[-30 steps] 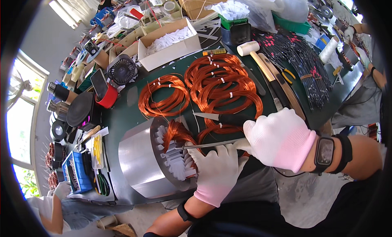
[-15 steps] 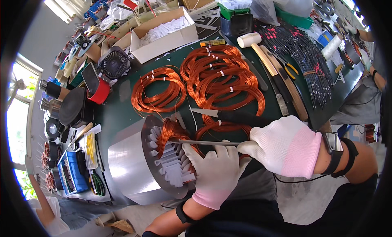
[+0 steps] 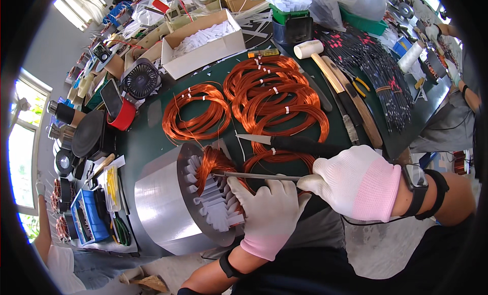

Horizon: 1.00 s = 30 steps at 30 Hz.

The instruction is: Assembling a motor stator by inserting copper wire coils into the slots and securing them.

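A steel stator core (image 3: 165,201) lies on its side, its inner slots lined with white paper insulation (image 3: 216,206). A copper wire coil (image 3: 212,165) is partly inside its near opening. My left hand (image 3: 269,208) is closed around the coil's wires just outside the core, its thumb by the slots. In my right hand (image 3: 343,178) is a thin metal rod (image 3: 259,176), its tip among the copper wires and its shaft passing over my left fingertips. Behind my right hand lies a knife (image 3: 284,142) with a black handle, partly hidden by that hand.
Tied copper coils (image 3: 195,112) lie behind the core. A white-headed mallet (image 3: 309,50), yellow-handled pliers (image 3: 362,86) and bundled black leads (image 3: 389,91) are at the right. A cardboard box (image 3: 201,46) of paper strips, a small fan (image 3: 141,79) and a blue tray (image 3: 87,216) stand leftward. Other people work at both sides.
My hands, the rod and the coil keep nearly the same places. At the far left, another person's hand has moved up slightly.
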### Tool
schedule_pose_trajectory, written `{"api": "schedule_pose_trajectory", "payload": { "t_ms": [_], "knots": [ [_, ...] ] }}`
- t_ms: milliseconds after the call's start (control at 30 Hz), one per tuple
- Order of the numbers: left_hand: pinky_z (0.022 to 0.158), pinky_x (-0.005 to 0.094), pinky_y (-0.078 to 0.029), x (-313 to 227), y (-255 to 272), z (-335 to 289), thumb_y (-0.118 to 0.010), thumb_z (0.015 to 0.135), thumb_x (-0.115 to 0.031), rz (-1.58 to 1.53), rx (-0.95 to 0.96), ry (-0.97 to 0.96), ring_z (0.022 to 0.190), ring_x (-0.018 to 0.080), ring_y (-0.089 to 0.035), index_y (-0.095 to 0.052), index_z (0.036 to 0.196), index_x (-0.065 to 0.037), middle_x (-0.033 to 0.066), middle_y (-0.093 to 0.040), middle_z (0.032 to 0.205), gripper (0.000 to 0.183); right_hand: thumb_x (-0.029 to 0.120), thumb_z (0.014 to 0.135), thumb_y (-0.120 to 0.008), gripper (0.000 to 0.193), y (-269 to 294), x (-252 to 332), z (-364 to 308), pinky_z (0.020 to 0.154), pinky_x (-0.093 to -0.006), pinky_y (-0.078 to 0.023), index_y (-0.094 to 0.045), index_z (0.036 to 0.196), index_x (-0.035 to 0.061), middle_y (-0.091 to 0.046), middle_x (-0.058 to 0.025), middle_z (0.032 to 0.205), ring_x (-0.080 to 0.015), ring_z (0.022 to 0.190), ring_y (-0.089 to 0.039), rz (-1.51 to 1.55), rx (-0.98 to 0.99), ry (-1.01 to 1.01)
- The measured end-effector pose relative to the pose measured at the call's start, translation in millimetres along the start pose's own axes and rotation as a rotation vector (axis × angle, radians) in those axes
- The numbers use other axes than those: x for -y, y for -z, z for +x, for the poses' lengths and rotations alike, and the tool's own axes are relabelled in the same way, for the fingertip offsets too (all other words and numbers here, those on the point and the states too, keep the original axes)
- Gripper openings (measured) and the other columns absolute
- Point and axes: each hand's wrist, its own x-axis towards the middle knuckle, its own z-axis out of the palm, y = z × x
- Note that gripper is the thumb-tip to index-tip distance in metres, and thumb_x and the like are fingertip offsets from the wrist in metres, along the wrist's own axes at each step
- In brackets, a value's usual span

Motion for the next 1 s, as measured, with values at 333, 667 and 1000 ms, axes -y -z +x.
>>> {"api": "schedule_pose_trajectory", "payload": {
  "t_ms": [333,667,1000],
  "knots": [
    [0.107,0.0912,-0.024,-1.9,-2.4,-2.1,-0.080,0.086,-0.047,-0.030,0.009,0.023,0.059,0.0195,-0.056,-0.069,0.089,-0.007,0.0066,-0.060,0.084,0.041,0.039,0.105,-0.058,0.037,23.1,-5.8,15.8,0.060,-0.0436,-0.058,-0.077,0.096,0.0088,-0.069,-0.0130,0.069,-0.0322,0.068,-0.074,-0.106,0.119,0.083],
    [0.095,0.0819,-0.043,-1.1,-1.5,-2.7,-0.072,0.091,-0.056,0.071,0.024,-0.018,0.057,0.0170,-0.052,-0.069,0.098,-0.006,0.0020,-0.051,0.078,0.051,0.045,0.096,-0.071,0.042,17.3,-6.3,12.7,0.054,-0.0394,-0.054,-0.068,0.086,0.0043,-0.064,-0.0092,0.059,-0.0285,0.058,-0.071,-0.272,-0.131,0.146],
    [0.091,0.0798,-0.046,-3.1,-2.6,-5.4,-0.070,0.094,-0.054,0.022,0.017,-0.014,0.063,0.0185,-0.054,-0.071,0.096,-0.007,0.0021,-0.055,0.077,0.047,0.018,0.090,-0.063,0.016,-7.1,0.6,4.7,0.046,-0.0383,-0.048,-0.060,0.076,0.0095,-0.056,-0.0042,0.057,-0.0217,0.049,-0.065,-0.484,-0.332,0.105]
  ]
}}
